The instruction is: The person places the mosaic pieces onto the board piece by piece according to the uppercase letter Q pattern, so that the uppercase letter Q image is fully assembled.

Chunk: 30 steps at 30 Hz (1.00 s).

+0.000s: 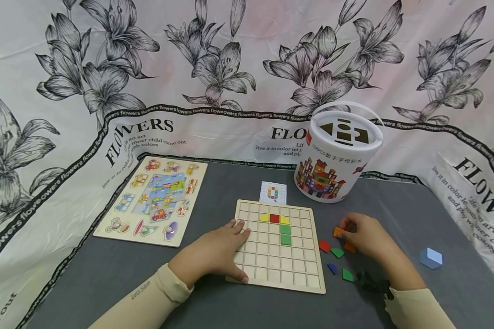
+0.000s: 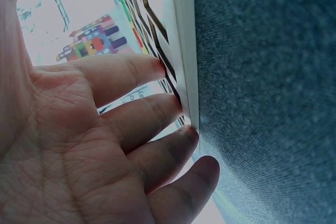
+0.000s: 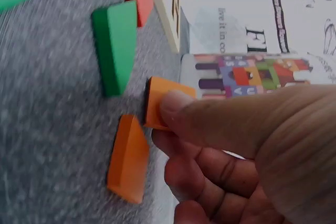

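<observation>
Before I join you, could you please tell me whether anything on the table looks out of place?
Perhaps only the blue cube: it sits alone at far right, apart from the loose coloured pieces.

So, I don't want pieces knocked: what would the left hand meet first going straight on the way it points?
Touching the board, the left hand would probably meet the yellow piece left of the red piece; depth is unclear.

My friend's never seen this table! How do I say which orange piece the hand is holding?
Find the big white bucket, then look in front of it, right of the wooden grid board, to the person's right hand. It holds the orange piece. Another orange piece lies nearby on the grey table, but only yours is pinched.
</observation>
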Tool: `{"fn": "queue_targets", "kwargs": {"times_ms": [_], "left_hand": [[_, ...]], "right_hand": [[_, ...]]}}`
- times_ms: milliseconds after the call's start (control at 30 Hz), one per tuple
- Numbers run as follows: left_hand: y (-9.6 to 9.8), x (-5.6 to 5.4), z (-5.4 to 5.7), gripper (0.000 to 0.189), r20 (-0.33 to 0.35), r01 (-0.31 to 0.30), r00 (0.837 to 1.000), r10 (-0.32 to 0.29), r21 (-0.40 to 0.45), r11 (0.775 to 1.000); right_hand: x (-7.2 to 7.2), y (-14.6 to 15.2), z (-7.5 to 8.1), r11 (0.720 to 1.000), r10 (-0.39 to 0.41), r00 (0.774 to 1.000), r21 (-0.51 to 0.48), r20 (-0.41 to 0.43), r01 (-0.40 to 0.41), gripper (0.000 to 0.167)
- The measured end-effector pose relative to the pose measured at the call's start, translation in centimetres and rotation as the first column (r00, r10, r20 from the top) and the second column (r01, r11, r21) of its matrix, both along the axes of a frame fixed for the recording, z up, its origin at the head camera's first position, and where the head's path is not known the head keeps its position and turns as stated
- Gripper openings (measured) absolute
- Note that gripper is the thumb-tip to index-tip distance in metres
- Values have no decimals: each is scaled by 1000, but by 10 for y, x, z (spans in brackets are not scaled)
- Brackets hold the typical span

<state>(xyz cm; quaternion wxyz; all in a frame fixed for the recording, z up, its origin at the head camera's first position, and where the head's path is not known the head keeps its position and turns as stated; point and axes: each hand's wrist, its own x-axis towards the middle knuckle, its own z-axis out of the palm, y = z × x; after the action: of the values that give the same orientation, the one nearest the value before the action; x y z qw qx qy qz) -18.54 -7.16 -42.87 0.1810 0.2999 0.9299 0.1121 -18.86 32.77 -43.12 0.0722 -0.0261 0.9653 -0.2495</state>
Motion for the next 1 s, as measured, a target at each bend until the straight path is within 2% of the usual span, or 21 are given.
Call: {"fn": "queue_targets", "kwargs": {"times_ms": [200,300,433,667,800,1000], "left_hand": [[0,-2,1,117,6,7,1000,-7,-10,1000],[-1,-2,0,117,9,4,1000,-3,-12,1000],[-1,-2,-1,117,9,0,1000,0,-9,1000],[0,-2,-2,116,11,12,1000,-12,2,1000],[0,-1,-3,116,6,13,1000,-13,3,1000],[0,-3,-2,117,-2,9,1000,-9,-5,1000]], "right_hand": [[-5,-15,8,1000,-17,1000,16,-22,18,5],[-13,-38,16,1000,-8,999,7,-37,8,6],[-27,-81,21,997,65,996,-35,-55,-67,5],[-40,-147,9,973,218,973,-65,-82,-223,6],[-41,-164,1,971,229,970,-56,-83,-234,8],[-41,-170,-1,974,219,972,-41,-90,-223,10]]}}
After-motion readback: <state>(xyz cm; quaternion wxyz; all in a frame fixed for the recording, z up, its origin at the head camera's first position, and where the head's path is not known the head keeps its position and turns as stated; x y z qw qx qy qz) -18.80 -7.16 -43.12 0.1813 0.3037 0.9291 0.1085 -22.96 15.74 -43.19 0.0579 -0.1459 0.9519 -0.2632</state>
